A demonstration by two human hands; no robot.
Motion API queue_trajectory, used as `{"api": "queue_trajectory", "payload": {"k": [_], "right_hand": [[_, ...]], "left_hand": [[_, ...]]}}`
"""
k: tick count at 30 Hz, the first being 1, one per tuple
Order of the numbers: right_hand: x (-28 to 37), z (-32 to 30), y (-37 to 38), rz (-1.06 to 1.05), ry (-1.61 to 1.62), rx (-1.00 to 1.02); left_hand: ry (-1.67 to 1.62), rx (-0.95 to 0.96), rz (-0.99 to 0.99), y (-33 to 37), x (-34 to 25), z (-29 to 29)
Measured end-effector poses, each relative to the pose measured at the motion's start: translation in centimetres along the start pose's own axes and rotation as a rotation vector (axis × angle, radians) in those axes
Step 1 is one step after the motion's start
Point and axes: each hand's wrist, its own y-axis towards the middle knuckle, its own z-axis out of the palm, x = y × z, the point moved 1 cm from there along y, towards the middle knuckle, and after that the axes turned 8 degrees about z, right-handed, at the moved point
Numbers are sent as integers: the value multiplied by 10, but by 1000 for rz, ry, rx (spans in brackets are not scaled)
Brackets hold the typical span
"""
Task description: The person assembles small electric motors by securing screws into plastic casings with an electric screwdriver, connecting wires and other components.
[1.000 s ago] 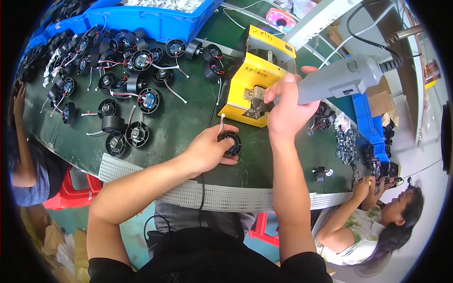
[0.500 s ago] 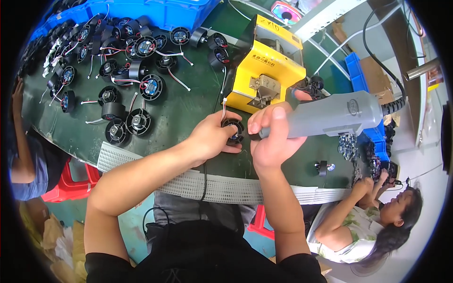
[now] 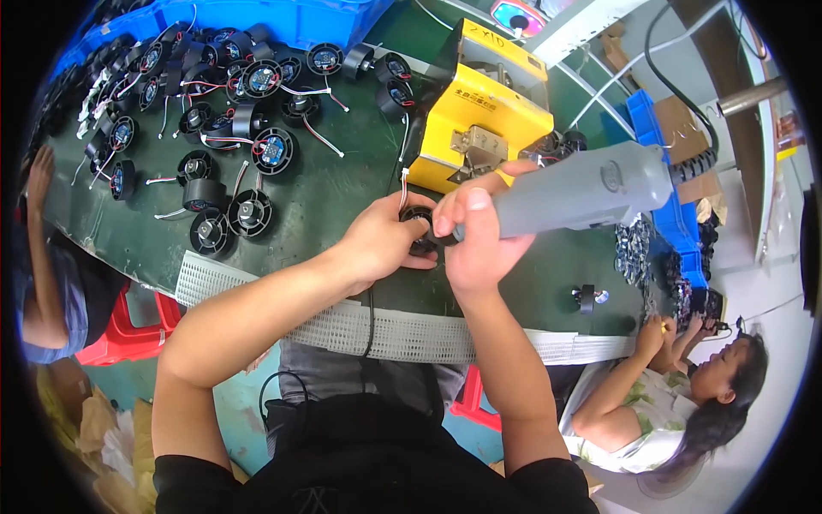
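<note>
My left hand (image 3: 375, 242) holds a small round black motor (image 3: 418, 212) against the green tabletop, fingers wrapped around its side. White-plugged wires rise from the motor beside my knuckles. In my right hand (image 3: 479, 244) is a grey corded electric screwdriver (image 3: 582, 193), tilted nearly level, its black nose pointing left. That nose meets the motor's face, and my fingers partly hide the bit. Just beyond both hands stands a yellow machine (image 3: 488, 107) with a metal block on its front.
Many similar motors (image 3: 274, 150) with loose wires cover the table's left side, before a blue bin (image 3: 300, 21). A lone motor (image 3: 587, 297) lies at right. Perforated grey strips (image 3: 411, 338) line the near edge. Co-workers sit at left and right; the screwdriver's cable (image 3: 693, 167) runs up right.
My right hand has moved left with the screwdriver, bringing its nose from beside the motor onto it. My left hand has shifted slightly left, still holding the motor.
</note>
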Motion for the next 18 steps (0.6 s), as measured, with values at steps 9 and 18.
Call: {"api": "queue_trajectory", "payload": {"k": [9,18], "right_hand": [[59,-121,-22,-24,-1285,-186],[86,-259,-79,314,-1780,2]], "left_hand": [[1462,-680,925,-19,-68,-93],[977,-148,903,-35,-55,-20]]}}
